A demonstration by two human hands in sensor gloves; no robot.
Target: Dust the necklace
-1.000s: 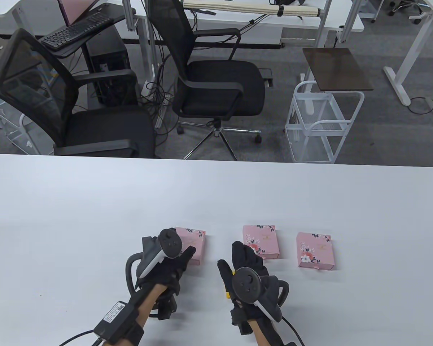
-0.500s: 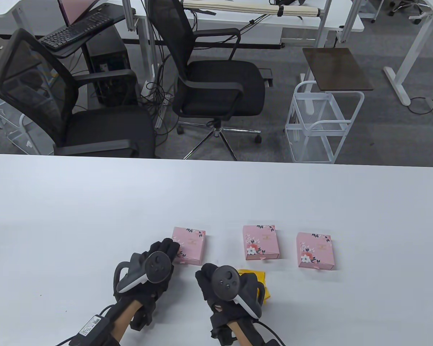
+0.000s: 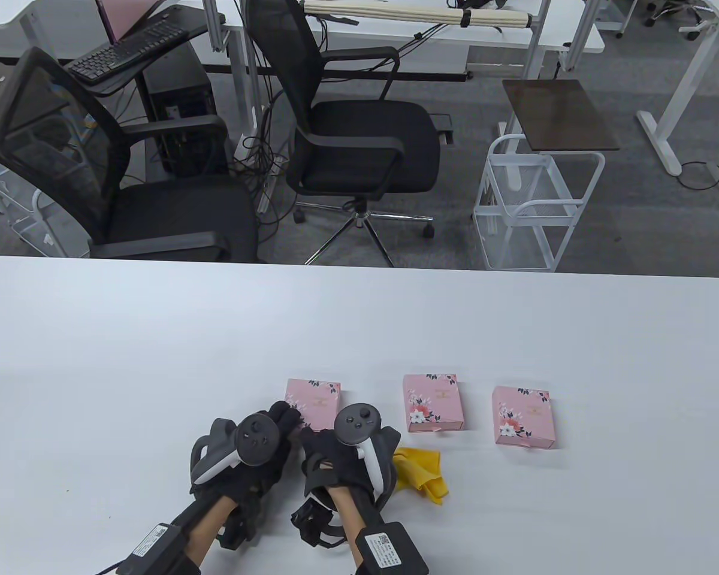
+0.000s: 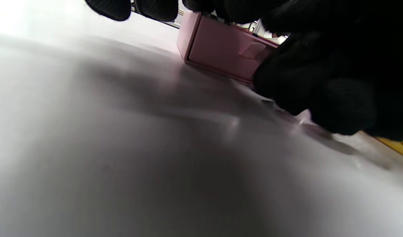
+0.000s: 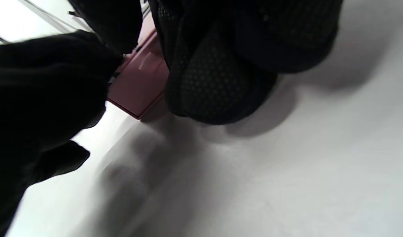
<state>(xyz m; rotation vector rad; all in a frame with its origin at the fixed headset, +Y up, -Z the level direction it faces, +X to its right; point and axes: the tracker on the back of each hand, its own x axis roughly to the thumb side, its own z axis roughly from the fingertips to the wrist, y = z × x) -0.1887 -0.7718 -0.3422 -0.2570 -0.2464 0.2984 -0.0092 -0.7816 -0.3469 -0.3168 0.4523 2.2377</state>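
Observation:
Three pink flowered boxes lie in a row on the white table (image 3: 156,335). My left hand (image 3: 280,419) rests its straight fingers against the near-left corner of the leftmost box (image 3: 315,400). My right hand (image 3: 319,450) sits at that box's near face with its fingers curled and nothing in them. In the left wrist view the box's drawer front (image 4: 221,49) shows a small pull tab (image 4: 252,50), which stays free beside the right hand's fingers (image 4: 300,85). A yellow cloth (image 3: 422,473) lies loose to the right of my right hand. No necklace is in sight.
The middle box (image 3: 432,402) and the right box (image 3: 524,416) stand closed farther right. Beyond the table's far edge are two black office chairs (image 3: 359,138) and a white wire cart (image 3: 533,209).
My right hand let go of the yellow cloth and moved left to the front of the leftmost box. My left hand drew back slightly and stays at the box's left corner.

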